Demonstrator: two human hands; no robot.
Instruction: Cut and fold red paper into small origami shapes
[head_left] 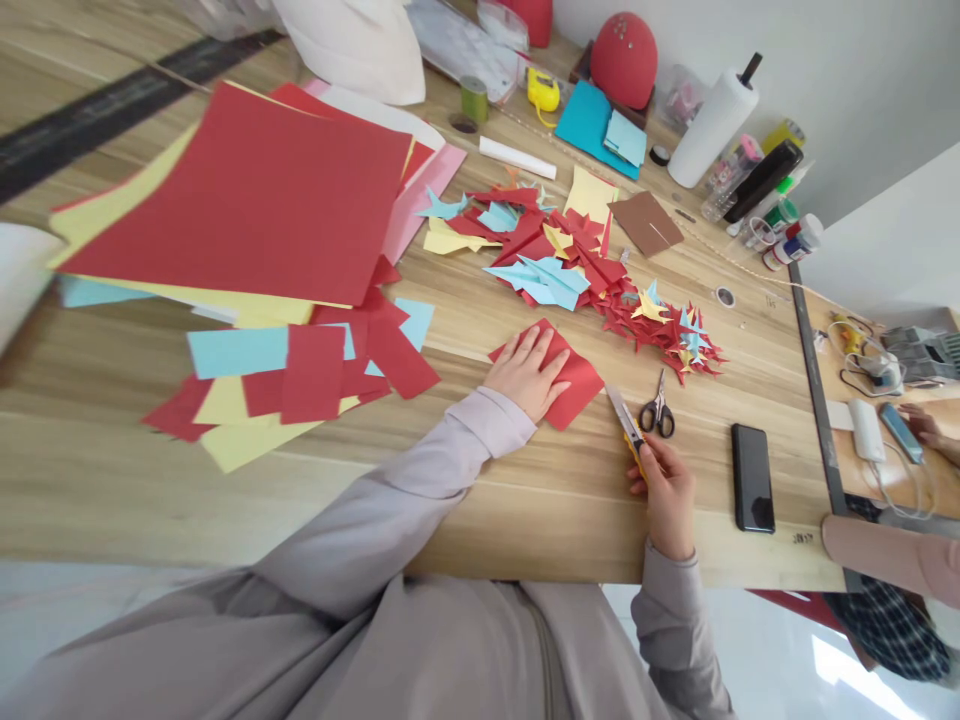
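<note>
My left hand (527,373) lies flat with its fingers spread on a piece of red paper (574,393) on the wooden table. A yellow-handled utility knife (627,424) is gripped in my right hand (667,490), its blade out and its tip close to the paper's right corner. Just right of the knife lie small black-handled scissors (658,412). Beyond my hands, a long heap of folded paper pieces (547,282) in red, blue and yellow stretches across the table.
Large red and yellow sheets (247,200) are stacked at the left, with cut paper strips (313,375) in front. A phone (752,478) lies at the right. Behind are a yellow tape measure (543,90), a brown card (645,222) and several bottles (765,180). Another person's hand (930,430) shows far right.
</note>
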